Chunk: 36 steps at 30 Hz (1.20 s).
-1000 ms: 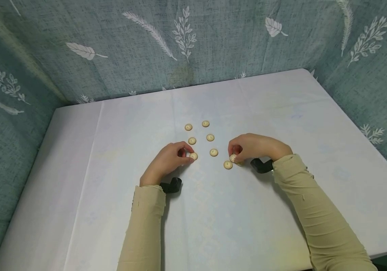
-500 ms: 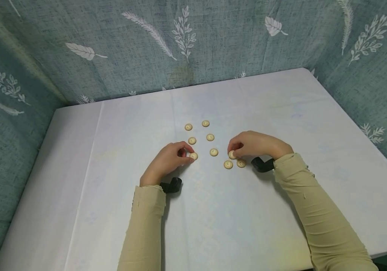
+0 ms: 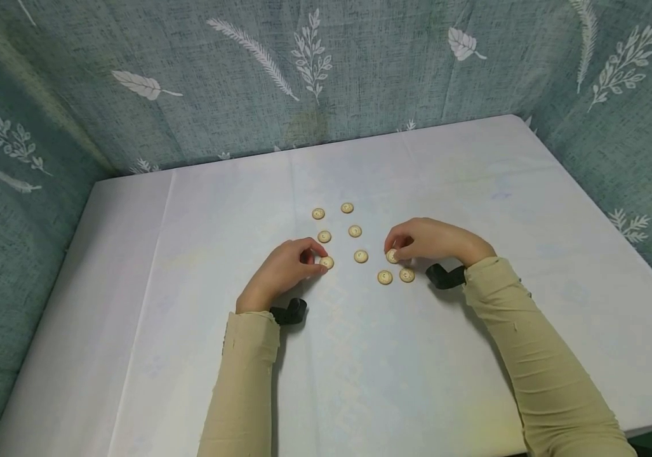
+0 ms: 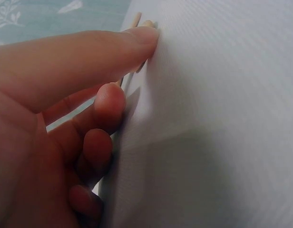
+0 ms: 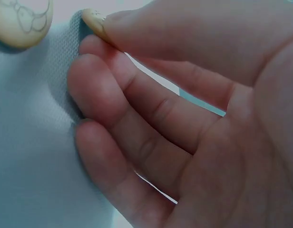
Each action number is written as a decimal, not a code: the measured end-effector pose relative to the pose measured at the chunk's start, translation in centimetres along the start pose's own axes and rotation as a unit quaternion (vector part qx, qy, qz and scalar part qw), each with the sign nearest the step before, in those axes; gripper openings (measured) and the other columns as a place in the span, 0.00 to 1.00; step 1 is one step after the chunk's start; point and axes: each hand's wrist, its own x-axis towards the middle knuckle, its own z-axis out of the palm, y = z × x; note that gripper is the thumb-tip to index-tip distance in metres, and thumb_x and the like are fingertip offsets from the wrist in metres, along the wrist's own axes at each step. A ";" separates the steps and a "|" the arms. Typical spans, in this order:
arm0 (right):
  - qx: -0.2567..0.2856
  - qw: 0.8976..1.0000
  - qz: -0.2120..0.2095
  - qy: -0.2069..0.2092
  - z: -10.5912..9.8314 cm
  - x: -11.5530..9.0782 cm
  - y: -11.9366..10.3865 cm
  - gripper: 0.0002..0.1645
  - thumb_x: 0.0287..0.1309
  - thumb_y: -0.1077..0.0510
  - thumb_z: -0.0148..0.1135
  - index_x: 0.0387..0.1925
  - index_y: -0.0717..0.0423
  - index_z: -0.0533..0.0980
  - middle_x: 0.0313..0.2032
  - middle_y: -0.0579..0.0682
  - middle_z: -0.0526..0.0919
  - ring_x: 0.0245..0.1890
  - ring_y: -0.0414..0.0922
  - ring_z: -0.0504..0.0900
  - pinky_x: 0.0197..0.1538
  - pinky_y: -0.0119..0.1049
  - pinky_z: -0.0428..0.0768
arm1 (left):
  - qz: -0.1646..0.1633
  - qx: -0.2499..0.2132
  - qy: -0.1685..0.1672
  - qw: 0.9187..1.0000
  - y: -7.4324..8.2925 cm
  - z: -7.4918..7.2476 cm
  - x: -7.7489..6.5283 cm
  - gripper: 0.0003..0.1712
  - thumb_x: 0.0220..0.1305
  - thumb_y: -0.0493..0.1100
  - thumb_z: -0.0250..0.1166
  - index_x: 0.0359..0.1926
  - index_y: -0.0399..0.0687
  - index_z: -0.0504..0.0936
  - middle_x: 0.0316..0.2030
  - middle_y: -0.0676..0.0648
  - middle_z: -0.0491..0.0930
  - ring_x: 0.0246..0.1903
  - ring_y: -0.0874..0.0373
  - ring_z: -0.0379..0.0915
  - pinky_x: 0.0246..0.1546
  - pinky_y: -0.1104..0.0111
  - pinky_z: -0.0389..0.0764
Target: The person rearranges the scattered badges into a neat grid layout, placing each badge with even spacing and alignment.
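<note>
Several small round pale-wood discs with line drawings on them lie on the white-covered table. My left hand [image 3: 284, 270] pinches the edges of one disc [image 3: 327, 262] between thumb and forefinger. In the left wrist view the thumb hides most of that disc, and the other fingers curl loosely near the cloth. My right hand [image 3: 434, 240] holds another disc [image 5: 95, 23] between thumb and fingertips, close over the table. Just below that hand lie two more discs, a left one [image 3: 385, 277] and a right one [image 3: 407, 275].
Between and beyond my hands lie other discs: a near one [image 3: 361, 256], a middle pair of discs [image 3: 324, 237] and a far pair of discs [image 3: 347, 207]. The white tablecloth [image 3: 188, 254] spreads around them. A teal leaf-patterned curtain [image 3: 360, 76] hangs behind the table and at both sides.
My right hand has moved its disc slightly away from me, off the pair below it, so the right disc of that pair shows fully. My left hand has stayed still.
</note>
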 end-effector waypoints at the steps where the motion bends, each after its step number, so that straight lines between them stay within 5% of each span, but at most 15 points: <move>1: 0.005 1.000 0.000 0.001 0.0 0.0 0.1 0.08 0.55 0.56 0.58 0.38 0.47 0.76 0.29 0.44 0.76 0.30 0.42 0.73 0.39 0.38 0.69 | -0.001 0.000 0.000 1.000 0.0 0.0 0.0 0.09 0.51 0.45 0.66 0.35 0.55 0.77 0.23 0.50 0.70 0.26 0.57 0.65 0.30 0.66 0.65; 14: 0.116 0.993 -0.001 0.010 -0.3 0.5 1.5 0.13 0.57 0.52 0.57 0.43 0.51 0.74 0.34 0.49 0.77 0.30 0.47 0.72 0.36 0.40 0.71 | 0.002 -0.006 0.003 1.000 -0.3 -0.1 -0.1 0.09 0.52 0.45 0.66 0.35 0.56 0.77 0.23 0.50 0.70 0.26 0.57 0.65 0.30 0.66 0.65; 23: 0.180 0.981 0.033 0.059 -0.4 1.2 2.7 0.15 0.58 0.53 0.56 0.46 0.54 0.73 0.31 0.54 0.75 0.31 0.49 0.72 0.35 0.39 0.72 | 0.003 0.000 -0.001 1.000 -0.1 -0.1 -0.1 0.09 0.52 0.45 0.65 0.35 0.55 0.77 0.23 0.50 0.70 0.26 0.57 0.65 0.30 0.66 0.65; 36: 0.132 0.979 0.086 0.127 -0.6 3.2 2.0 0.15 0.56 0.53 0.58 0.45 0.50 0.74 0.30 0.51 0.77 0.29 0.46 0.73 0.36 0.38 0.72 | -0.003 0.005 0.002 1.000 -0.2 0.0 0.0 0.08 0.51 0.46 0.66 0.34 0.57 0.78 0.23 0.50 0.70 0.26 0.57 0.65 0.30 0.66 0.65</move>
